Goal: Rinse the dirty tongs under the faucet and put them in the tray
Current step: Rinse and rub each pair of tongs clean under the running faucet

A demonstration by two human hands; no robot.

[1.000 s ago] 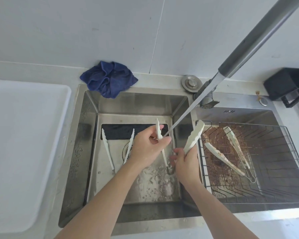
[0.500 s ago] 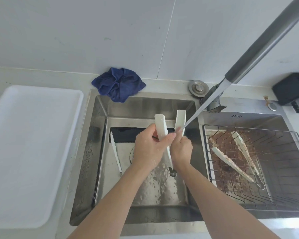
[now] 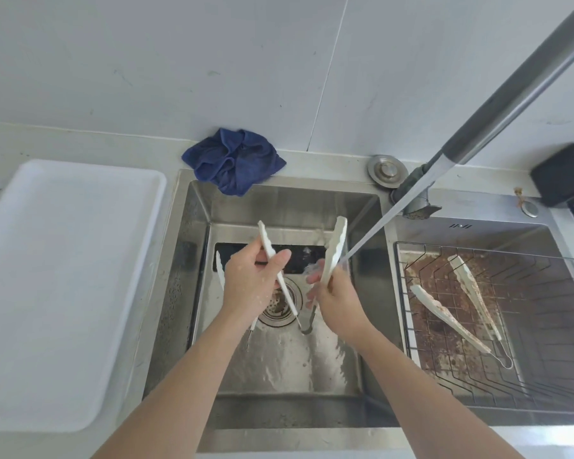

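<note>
Over the left sink basin point(image 3: 279, 207) I hold one pair of white tongs point(image 3: 335, 250) spread in a V, hinge down. My left hand point(image 3: 249, 283) grips its left arm and my right hand point(image 3: 335, 293) grips its right arm. Water streams from the grey faucet point(image 3: 511, 91) onto the right arm just above my right hand. Behind my left hand, another pair of white tongs point(image 3: 218, 266) lies in the basin, mostly hidden. A dirty pair of tongs point(image 3: 458, 306) lies in the wire rack point(image 3: 544, 326) of the right basin. The white tray point(image 3: 57, 286) sits on the counter at the left.
A crumpled blue cloth point(image 3: 232, 160) lies on the sink's back edge. A black holder point(image 3: 567, 180) stands at the far right by the wall. The round drain point(image 3: 285, 303) is below the held tongs. Brown grime covers the right basin floor under the rack.
The tongs' two arms were close together half a second ago; they are now spread wide apart. The stream now hits the right arm of the tongs.
</note>
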